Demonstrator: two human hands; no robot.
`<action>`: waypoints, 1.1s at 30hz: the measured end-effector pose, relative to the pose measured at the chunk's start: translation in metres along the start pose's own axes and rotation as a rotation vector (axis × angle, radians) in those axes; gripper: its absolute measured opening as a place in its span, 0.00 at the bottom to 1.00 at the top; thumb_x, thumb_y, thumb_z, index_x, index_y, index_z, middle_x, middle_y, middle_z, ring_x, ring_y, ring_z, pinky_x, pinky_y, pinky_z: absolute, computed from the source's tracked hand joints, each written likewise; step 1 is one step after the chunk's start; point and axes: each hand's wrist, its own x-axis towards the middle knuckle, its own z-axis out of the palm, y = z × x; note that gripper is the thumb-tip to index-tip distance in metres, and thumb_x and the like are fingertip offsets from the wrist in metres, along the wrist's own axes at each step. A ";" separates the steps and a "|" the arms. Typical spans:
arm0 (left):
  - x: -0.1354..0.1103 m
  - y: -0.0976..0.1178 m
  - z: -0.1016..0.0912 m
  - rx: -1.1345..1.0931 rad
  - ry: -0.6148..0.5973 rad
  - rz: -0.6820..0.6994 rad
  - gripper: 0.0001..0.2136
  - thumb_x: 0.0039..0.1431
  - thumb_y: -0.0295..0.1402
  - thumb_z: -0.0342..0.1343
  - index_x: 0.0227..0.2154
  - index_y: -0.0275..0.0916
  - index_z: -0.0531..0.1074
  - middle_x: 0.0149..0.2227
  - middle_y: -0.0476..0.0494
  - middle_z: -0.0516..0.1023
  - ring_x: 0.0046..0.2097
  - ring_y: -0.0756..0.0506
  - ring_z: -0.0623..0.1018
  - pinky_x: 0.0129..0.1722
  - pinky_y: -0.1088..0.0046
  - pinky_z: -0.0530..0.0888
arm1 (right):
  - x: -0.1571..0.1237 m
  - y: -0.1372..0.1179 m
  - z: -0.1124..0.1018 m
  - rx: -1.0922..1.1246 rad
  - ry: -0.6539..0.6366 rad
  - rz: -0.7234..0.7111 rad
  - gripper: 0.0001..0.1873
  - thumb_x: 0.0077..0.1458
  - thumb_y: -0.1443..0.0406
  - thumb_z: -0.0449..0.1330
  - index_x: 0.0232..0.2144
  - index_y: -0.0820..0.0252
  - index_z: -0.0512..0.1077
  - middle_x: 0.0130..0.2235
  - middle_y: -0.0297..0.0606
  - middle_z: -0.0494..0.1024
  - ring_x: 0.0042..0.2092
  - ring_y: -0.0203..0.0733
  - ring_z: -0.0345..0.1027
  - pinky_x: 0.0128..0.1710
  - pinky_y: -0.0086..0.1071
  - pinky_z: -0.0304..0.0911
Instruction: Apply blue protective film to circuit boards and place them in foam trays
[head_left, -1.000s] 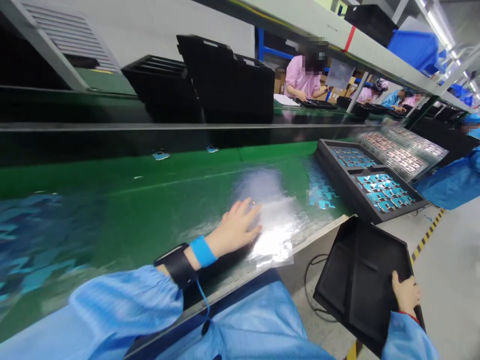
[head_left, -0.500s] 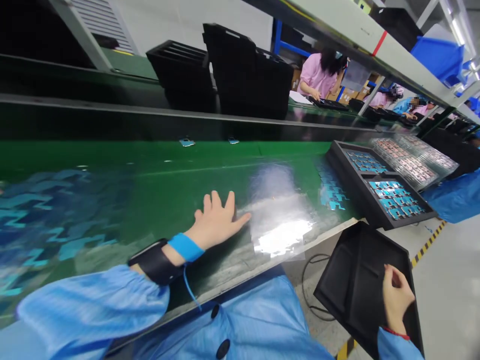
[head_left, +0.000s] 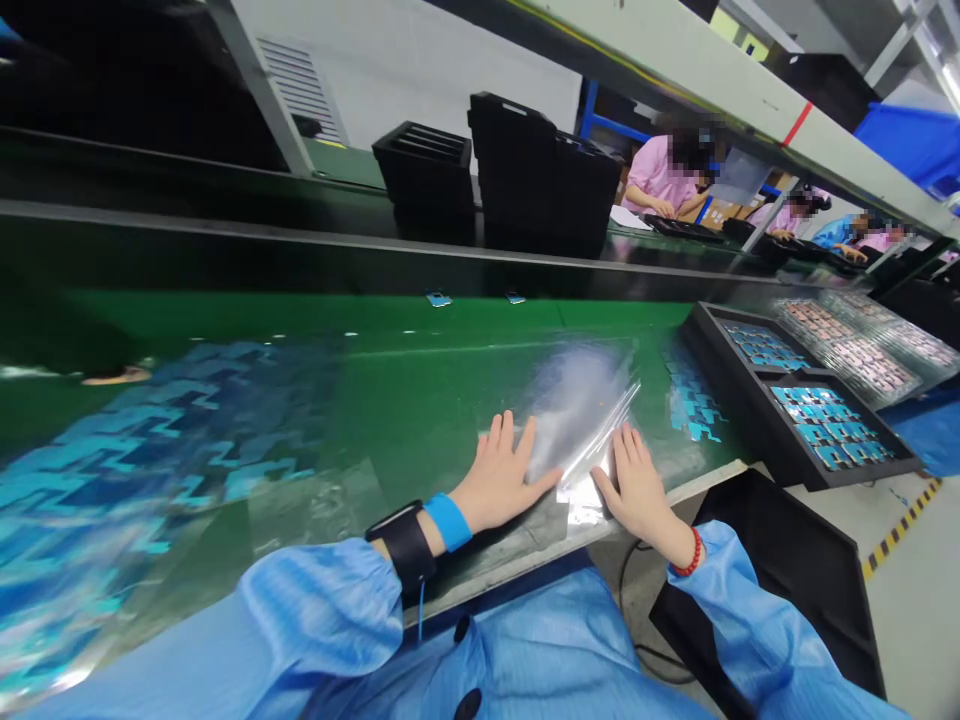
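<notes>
Before you, on the bench (head_left: 420, 395), lies the plastic sheet (head_left: 581, 395); the compartment tray (head_left: 729, 385) is to its right

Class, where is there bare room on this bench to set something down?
Likeliest: the green bench between the blue pieces at left and the left hand; clear sheeting there is hard to rule out. Crowded: that left end, the film by the right hand, and the black tray of blue parts.

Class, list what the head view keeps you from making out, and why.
Head view:
Lower black tray: partly hidden behind the right sleeve.
Blue pieces, far left: blurred, cut by the edge.
What lies beneath left hand and right hand: covered.
Clear film: glare hides detail.
</notes>
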 end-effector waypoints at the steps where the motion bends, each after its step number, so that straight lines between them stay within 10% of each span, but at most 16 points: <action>1: -0.001 -0.001 0.000 -0.007 -0.004 0.016 0.44 0.60 0.58 0.41 0.67 0.29 0.39 0.68 0.18 0.33 0.68 0.26 0.34 0.63 0.44 0.49 | 0.001 0.003 -0.006 0.055 0.001 0.009 0.39 0.60 0.48 0.50 0.62 0.73 0.59 0.66 0.58 0.56 0.68 0.61 0.46 0.65 0.53 0.47; 7: -0.004 0.006 0.006 0.012 -0.042 0.140 0.43 0.53 0.56 0.54 0.67 0.39 0.49 0.70 0.25 0.34 0.66 0.22 0.32 0.63 0.41 0.46 | 0.053 0.031 -0.039 0.176 0.056 0.219 0.41 0.59 0.44 0.47 0.63 0.69 0.56 0.64 0.58 0.60 0.67 0.58 0.51 0.64 0.52 0.49; 12: -0.002 0.013 0.009 0.014 -0.056 0.186 0.43 0.53 0.55 0.55 0.67 0.40 0.49 0.70 0.26 0.33 0.66 0.21 0.32 0.62 0.38 0.46 | 0.079 0.004 -0.014 0.165 -0.081 0.137 0.36 0.59 0.48 0.51 0.62 0.63 0.59 0.61 0.52 0.67 0.63 0.54 0.58 0.62 0.48 0.53; 17: 0.001 0.012 0.010 0.001 -0.047 0.218 0.46 0.50 0.55 0.57 0.66 0.33 0.51 0.69 0.21 0.33 0.66 0.21 0.31 0.62 0.38 0.44 | 0.070 -0.038 0.014 0.095 -0.197 0.021 0.39 0.58 0.49 0.53 0.63 0.68 0.57 0.67 0.56 0.54 0.68 0.56 0.46 0.65 0.51 0.45; 22: 0.000 0.001 0.006 -0.034 -0.037 0.255 0.47 0.50 0.53 0.59 0.66 0.33 0.50 0.69 0.20 0.36 0.68 0.24 0.37 0.64 0.45 0.50 | 0.086 -0.027 -0.007 0.009 -0.183 0.020 0.33 0.60 0.50 0.52 0.60 0.68 0.63 0.65 0.55 0.60 0.67 0.52 0.50 0.65 0.45 0.48; 26: -0.005 -0.013 0.003 -0.031 0.086 0.168 0.43 0.57 0.51 0.51 0.67 0.27 0.44 0.68 0.18 0.32 0.68 0.27 0.36 0.64 0.46 0.48 | 0.110 -0.005 -0.020 -0.075 -0.076 0.131 0.38 0.63 0.49 0.46 0.64 0.73 0.54 0.67 0.63 0.49 0.69 0.62 0.39 0.64 0.60 0.42; 33: -0.002 -0.031 0.013 -0.050 0.164 0.106 0.54 0.50 0.59 0.52 0.66 0.21 0.40 0.67 0.11 0.35 0.68 0.24 0.36 0.64 0.44 0.48 | 0.106 -0.037 0.026 -0.147 -0.143 -0.014 0.40 0.63 0.50 0.47 0.66 0.75 0.48 0.69 0.59 0.43 0.70 0.59 0.35 0.66 0.54 0.38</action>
